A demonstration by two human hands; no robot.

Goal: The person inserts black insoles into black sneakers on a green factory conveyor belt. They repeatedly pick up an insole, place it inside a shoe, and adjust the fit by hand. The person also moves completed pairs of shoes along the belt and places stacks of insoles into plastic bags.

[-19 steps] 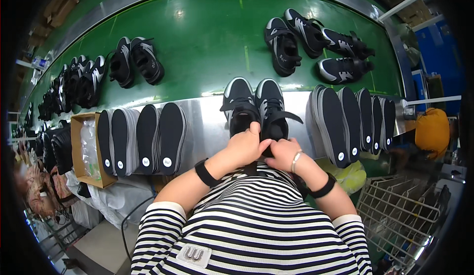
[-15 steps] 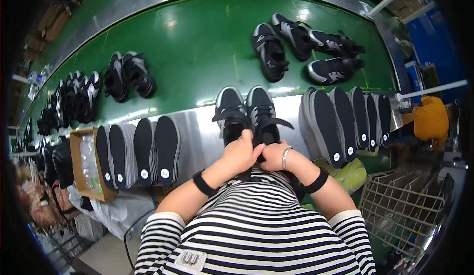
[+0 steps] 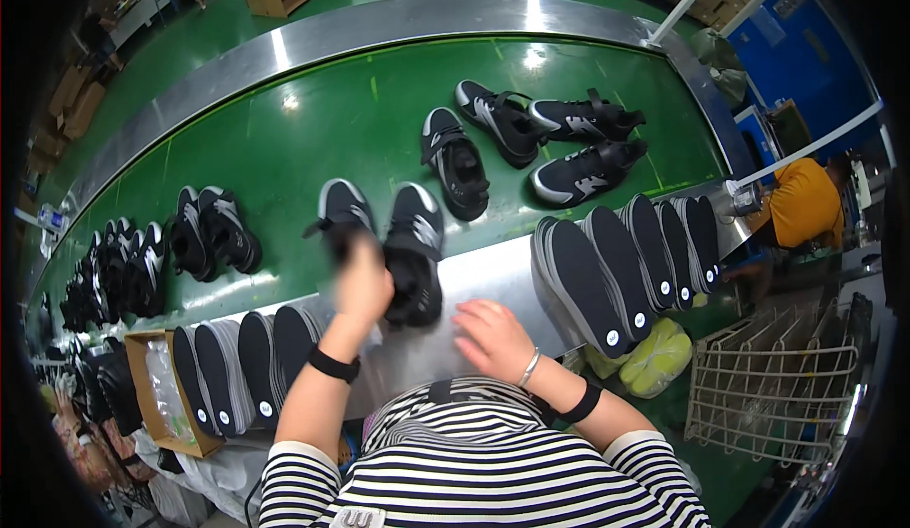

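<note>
A pair of black and grey sneakers lies in front of me with toes pointing away, partly on the green surface and partly on the metal edge. My left hand (image 3: 363, 282) is closed over the heel end of the left sneaker (image 3: 346, 206); its fingertips are blurred and hide the shoe's opening. Close beside it lies the right sneaker (image 3: 415, 253), its strap across the top, with no hand on it. My right hand (image 3: 495, 338) hovers over the metal edge (image 3: 488, 282), right of that shoe, fingers apart and nothing in them.
Stacks of black insoles stand on the metal edge, left (image 3: 223, 376) and right (image 3: 588, 286). Several more sneakers (image 3: 455, 163) lie on the green surface (image 3: 313, 139). A cardboard box (image 3: 137, 367) is at the left, a wire rack (image 3: 773, 386) and a person in orange (image 3: 806, 206) at the right.
The sneaker pair has shifted left and farther onto the green surface. My left hand has moved left with the left sneaker; my right hand has come away from the pair and opened.
</note>
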